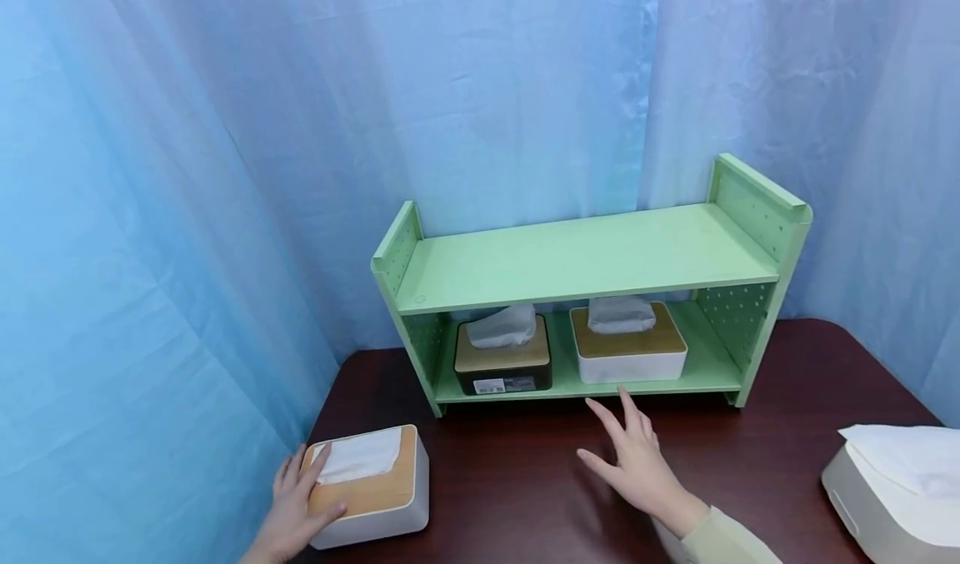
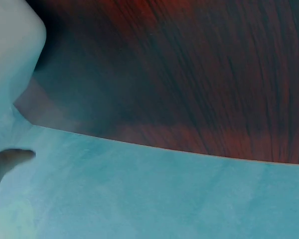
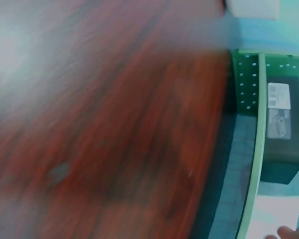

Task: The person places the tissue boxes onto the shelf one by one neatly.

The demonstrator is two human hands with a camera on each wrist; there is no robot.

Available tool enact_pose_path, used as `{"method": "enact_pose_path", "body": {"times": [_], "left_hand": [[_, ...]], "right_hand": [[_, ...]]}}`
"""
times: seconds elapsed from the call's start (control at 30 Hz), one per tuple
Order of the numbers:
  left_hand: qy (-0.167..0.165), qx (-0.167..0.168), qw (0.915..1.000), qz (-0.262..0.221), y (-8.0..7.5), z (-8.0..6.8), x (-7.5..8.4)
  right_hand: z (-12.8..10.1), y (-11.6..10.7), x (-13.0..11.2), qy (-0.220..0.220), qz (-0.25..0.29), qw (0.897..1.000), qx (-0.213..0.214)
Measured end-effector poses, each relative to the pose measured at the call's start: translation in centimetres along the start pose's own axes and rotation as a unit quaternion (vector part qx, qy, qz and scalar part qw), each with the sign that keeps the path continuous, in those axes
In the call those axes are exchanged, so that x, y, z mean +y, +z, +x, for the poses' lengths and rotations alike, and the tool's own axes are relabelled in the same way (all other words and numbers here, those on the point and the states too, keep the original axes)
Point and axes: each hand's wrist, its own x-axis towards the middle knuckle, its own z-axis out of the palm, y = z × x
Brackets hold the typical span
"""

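In the head view my left hand (image 1: 294,501) is at the left side of a white tissue box (image 1: 420,497) with a wood-coloured lid. Its fingers are spread and overlap the lid's left edge. A corner of this white box (image 2: 12,45) shows in the left wrist view, with one fingertip (image 2: 20,155) below it. My right hand (image 1: 636,464) holds nothing, its fingers spread above the table in front of the green shelf. Nearest to it on the lower shelf stands another white tissue box (image 1: 633,368) with a wood-coloured lid and tissue sticking up.
The two-level green shelf (image 1: 585,256) stands at the back of the dark red-brown table (image 1: 510,464). A black tissue box (image 1: 536,376) sits at the left of its lower level. A white tissue box (image 1: 877,497) lies at the far right. Blue curtains (image 1: 487,89) surround the table.
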Motion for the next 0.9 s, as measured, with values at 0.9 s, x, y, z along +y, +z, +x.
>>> {"method": "enact_pose_path", "body": {"times": [0.9], "left_hand": [[-0.03,-0.027,0.9972,-0.063,2.1,0.8,2.6]], "right_hand": [[2.0,3.5,-5.0,-0.036,0.146,0.971,-0.188]]}}
